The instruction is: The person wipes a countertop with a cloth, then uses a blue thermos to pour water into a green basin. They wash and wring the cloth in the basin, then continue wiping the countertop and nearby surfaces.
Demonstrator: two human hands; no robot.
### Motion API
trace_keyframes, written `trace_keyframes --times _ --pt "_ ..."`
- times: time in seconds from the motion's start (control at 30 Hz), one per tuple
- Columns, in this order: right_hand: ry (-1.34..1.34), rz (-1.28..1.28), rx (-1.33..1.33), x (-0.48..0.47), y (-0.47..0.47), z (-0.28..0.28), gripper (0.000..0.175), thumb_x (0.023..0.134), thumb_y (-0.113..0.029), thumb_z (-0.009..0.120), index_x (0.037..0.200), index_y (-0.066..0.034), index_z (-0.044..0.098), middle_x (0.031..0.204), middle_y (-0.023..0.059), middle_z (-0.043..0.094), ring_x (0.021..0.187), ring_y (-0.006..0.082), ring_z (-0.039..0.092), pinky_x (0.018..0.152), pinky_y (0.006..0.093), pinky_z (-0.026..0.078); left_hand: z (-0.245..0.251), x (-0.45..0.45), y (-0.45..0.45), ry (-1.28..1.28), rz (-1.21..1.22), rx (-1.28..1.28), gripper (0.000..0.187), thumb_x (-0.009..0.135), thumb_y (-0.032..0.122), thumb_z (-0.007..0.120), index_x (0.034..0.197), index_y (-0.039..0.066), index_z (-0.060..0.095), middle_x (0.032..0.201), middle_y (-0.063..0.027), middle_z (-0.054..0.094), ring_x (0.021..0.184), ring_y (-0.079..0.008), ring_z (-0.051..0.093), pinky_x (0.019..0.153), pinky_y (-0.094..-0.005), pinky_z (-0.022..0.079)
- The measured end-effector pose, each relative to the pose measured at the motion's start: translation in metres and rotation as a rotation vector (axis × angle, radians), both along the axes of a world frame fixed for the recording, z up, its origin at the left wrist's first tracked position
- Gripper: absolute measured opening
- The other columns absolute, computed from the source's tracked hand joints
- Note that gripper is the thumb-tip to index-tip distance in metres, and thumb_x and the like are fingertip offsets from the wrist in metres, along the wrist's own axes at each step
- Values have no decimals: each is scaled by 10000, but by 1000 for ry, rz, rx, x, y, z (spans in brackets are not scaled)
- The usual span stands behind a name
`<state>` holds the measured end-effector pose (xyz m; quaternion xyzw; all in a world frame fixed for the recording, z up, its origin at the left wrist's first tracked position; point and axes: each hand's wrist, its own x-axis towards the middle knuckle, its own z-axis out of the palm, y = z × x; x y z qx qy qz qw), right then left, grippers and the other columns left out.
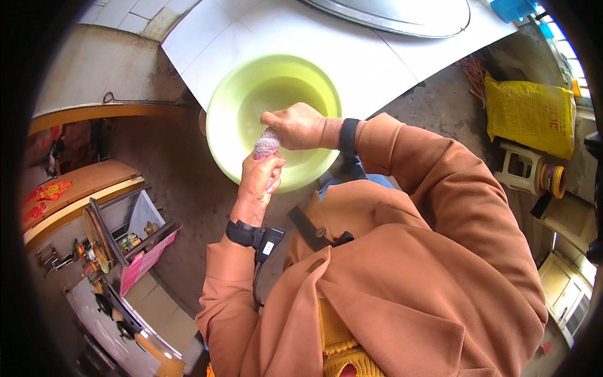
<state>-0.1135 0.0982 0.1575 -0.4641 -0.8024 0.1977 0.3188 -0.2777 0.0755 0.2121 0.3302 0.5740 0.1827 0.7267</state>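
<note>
A twisted cloth (267,143), pale pinkish-grey with a pink band, is gripped between both fists over a light green plastic basin (219,118). My left hand (258,181) holds its lower end near the basin's front rim. Around the upper end my right hand (297,126) is closed, above the middle of the basin. Water (264,101) with a few bubbles shows inside. The basin sits on the corner of a white tiled counter (202,61), its near side overhanging the edge. Dark straps circle both wrists.
A large round metal lid (400,14) lies on the counter's far side, with a blue container (511,9) beyond. To the right are a yellow sack (530,115) and a plastic stool (520,167). A pink-sided drawer (148,264) stands at lower left, below a wooden shelf (89,184).
</note>
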Motion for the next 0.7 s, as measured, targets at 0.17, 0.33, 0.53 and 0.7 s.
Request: trace_keyframes --times 0.17,0.33,0.53,0.7 --pt "61 3 34 -1 0 4 273 718 -188 674 910 -68 522 703 120 617 614 344 618 522 432 493 0 -1 -2 -98 59 -57 82 779 -22 543 832 32 511 543 2 409 326 -59 283 313 -203 228" --pt "81 -15 66 -2 0 -1 256 716 -162 648 913 -71 512 702 135 618 613 360 613 521 447 487 -7 -3 -2 -138 64 -94 76 795 0 540 848 50 520 540 5 412 321 -62 282 311 -208 238" --pt "87 -78 89 -6 -3 -12 312 675 -156 675 937 -87 519 731 108 621 596 341 615 502 435 490 -19 -8 -2 -247 82 -124 50 804 19 532 834 59 525 527 -2 411 315 -76 281 307 -213 237" --pt "34 -29 -31 -5 -7 -14 276 720 -173 653 969 -103 557 724 99 618 629 330 628 521 430 501 -26 -15 9 -46 -45 -110 131 758 13 583 867 36 515 547 6 419 330 -65 281 306 -211 234"
